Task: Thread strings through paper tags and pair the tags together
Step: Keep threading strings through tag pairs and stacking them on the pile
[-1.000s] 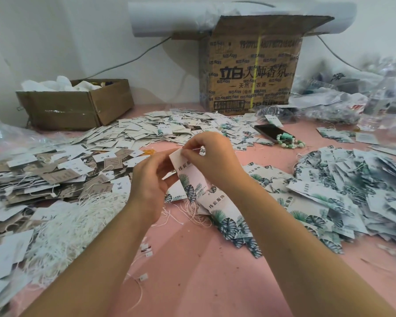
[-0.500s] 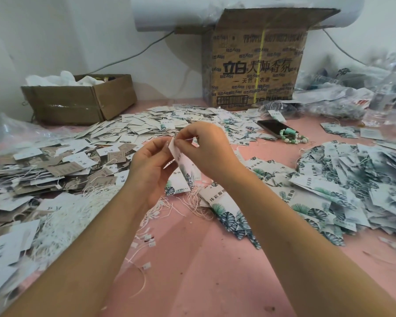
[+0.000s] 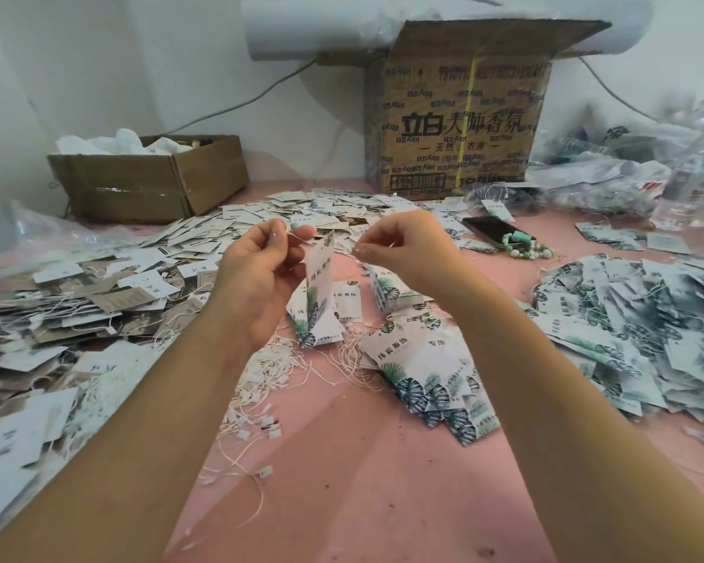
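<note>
Tag (image 3: pixel 320 286) with green leaves hangs on a thin white string (image 3: pixel 300 238) above the pink table (image 3: pixel 342 461). We see the left hand (image 3: pixel 261 274) pinch one end of the string and the right hand (image 3: pixel 403 253) pinch the other end. The hands are a little apart. Under them lie loose strings (image 3: pixel 269 379) and heaps of tags (image 3: pixel 626 319). At the back left, a low brown box (image 3: pixel 139 193) holds crumpled white stuff (image 3: pixel 114 142). The tall box (image 3: pixel 456 115) is open, but we cannot see inside.

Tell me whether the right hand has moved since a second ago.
Yes. The right hand has drawn rightward along the string, away from the left hand and the tag, nearer the phone.
</note>
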The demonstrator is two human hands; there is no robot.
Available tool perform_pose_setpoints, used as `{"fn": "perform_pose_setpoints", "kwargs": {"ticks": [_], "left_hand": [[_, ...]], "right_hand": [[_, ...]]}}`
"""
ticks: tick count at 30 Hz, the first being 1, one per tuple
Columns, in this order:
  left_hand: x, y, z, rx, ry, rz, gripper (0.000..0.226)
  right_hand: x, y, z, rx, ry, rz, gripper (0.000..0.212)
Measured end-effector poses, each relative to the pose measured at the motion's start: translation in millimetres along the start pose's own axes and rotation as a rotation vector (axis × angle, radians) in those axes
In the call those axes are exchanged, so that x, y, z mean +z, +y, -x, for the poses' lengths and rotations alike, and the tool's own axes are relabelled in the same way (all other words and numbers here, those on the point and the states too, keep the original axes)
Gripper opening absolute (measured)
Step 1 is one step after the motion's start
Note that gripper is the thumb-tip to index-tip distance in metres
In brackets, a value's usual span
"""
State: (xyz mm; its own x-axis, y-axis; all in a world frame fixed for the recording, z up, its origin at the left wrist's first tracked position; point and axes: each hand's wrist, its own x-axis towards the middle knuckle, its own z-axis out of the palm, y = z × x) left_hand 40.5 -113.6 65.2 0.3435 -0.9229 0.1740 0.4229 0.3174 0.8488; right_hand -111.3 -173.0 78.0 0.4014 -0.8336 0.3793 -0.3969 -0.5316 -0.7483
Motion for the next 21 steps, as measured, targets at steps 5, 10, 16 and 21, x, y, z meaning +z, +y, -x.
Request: {"fn": "perform_pose_setpoints", "kwargs": {"ticks": [5, 10, 16, 21], "left_hand": [[-7, 2, -1, -0.017, 0.070, -0.075, 0.015], [-16, 7, -4, -0.003, 0.051, -0.122, 0.010], [-19, 9, -4, 0.003, -0.051, -0.274, 0.015], [-13, 7, 1, 0.028, -0.107, -0.353, 0.018]], "right_hand": [[-15, 10, 1, 0.137, -0.060, 0.070, 0.011], [-27, 17, 2, 0.191, -0.037, 0.042, 0.007], [-24, 9, 4, 0.122, -0.014, -0.265, 0.004], [-13, -6, 5, -0.001, -0.035, -0.384, 0.013]]}}
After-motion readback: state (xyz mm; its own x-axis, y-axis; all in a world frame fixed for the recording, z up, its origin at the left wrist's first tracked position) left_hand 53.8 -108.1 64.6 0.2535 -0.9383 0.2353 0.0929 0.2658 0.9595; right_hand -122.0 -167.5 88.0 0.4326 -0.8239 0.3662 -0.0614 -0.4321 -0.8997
